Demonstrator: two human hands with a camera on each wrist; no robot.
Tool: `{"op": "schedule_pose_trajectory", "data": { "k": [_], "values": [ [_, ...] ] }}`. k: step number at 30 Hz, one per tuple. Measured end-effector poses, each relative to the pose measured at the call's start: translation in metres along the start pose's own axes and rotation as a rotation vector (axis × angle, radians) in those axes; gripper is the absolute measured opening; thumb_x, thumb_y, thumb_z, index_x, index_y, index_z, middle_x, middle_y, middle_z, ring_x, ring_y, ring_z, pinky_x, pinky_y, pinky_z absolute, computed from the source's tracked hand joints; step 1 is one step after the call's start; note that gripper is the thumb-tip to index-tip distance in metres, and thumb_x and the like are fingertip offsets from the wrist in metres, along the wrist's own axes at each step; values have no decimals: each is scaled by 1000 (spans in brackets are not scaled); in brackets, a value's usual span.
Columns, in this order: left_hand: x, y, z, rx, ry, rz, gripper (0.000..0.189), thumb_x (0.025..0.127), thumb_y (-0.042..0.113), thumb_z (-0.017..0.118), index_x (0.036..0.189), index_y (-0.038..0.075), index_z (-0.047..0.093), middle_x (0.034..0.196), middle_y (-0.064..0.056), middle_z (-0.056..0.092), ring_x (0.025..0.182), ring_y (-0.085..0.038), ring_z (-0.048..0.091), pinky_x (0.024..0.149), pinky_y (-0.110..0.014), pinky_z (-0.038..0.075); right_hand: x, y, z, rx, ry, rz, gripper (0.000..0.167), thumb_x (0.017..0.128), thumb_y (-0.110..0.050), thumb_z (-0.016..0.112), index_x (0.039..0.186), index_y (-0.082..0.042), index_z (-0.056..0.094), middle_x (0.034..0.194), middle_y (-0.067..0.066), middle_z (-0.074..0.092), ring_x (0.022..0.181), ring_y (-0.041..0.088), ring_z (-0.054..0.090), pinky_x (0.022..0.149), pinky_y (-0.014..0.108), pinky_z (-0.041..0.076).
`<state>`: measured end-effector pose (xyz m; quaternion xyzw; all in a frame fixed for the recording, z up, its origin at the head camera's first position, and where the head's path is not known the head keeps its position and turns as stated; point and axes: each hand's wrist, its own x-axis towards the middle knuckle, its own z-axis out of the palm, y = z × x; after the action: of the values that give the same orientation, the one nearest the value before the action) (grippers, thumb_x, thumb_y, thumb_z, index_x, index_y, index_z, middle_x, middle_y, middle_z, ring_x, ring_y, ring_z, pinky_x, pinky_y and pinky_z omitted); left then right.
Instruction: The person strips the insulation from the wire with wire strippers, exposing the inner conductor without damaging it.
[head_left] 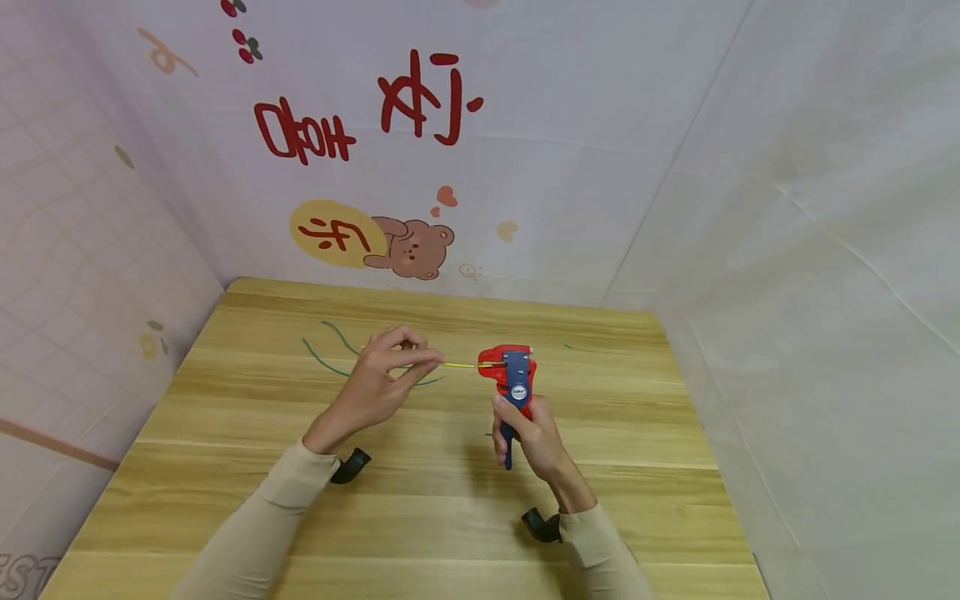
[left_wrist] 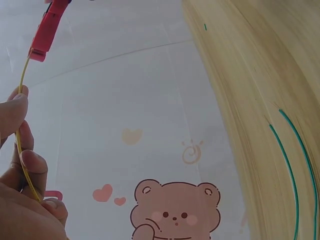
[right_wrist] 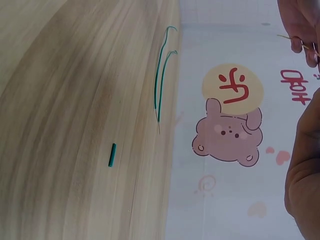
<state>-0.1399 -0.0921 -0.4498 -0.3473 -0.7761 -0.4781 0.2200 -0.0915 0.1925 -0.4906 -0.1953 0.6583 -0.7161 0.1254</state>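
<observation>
Between the thumb and fingers of my left hand (head_left: 375,382) a thin yellow wire (head_left: 459,364) is pinched. Its end reaches the nose of a red and blue wire stripper (head_left: 516,367), which my right hand (head_left: 538,440) grips by the handles, above the table. In the left wrist view the yellow wire (left_wrist: 22,75) runs up from the fingers to the tool's red nose (left_wrist: 39,52); whether it is clamped there is hidden. The right wrist view shows the right hand (right_wrist: 306,170) at the edge, the tool out of sight.
Green wires (left_wrist: 295,190) with bare copper ends lie on the wooden table (head_left: 420,517), beneath and beyond the left hand. A short green piece (right_wrist: 112,155) lies below the right hand, another small one (head_left: 567,346) toward the back right. Printed wall sheets (head_left: 555,150) border the table.
</observation>
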Motion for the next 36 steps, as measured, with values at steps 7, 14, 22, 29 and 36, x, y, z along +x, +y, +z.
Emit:
{"op": "schedule_pose_trajectory", "data": {
  "k": [7,14,22,29,36],
  "values": [
    [1,1,0,-5,-8,-17,10,102,14,81,107,14,90,97,0,67,91,-14,55,89,-37,32,1,1,1,-7,-4,-4,48,121,-21,50,85,11,53,61,28,47,46,21,58,46,40,58],
    [1,2,0,-7,-10,-28,10,100,11,83,107,15,90,97,1,67,91,-13,56,89,-37,32,1,1,1,-12,1,-11,49,120,-21,50,83,11,52,59,27,45,43,20,56,43,39,55],
    [1,2,-1,-7,-13,-25,23,93,-5,86,106,14,90,96,1,67,90,-14,56,89,-35,32,0,2,2,-27,10,-13,52,120,-20,50,78,10,52,57,26,44,42,19,55,40,39,53],
    [-2,0,-1,-7,-13,-14,10,102,12,82,108,12,90,95,0,67,90,-14,57,89,-33,30,0,1,4,-30,8,-16,53,120,-21,50,75,8,51,55,25,42,40,21,52,37,41,50],
    [-2,0,-1,-8,-7,-5,14,105,21,79,107,13,90,96,0,67,89,-14,59,88,-32,31,1,3,5,-40,6,-34,53,120,-19,48,74,9,49,55,27,41,38,25,51,37,39,49]
  ]
}}
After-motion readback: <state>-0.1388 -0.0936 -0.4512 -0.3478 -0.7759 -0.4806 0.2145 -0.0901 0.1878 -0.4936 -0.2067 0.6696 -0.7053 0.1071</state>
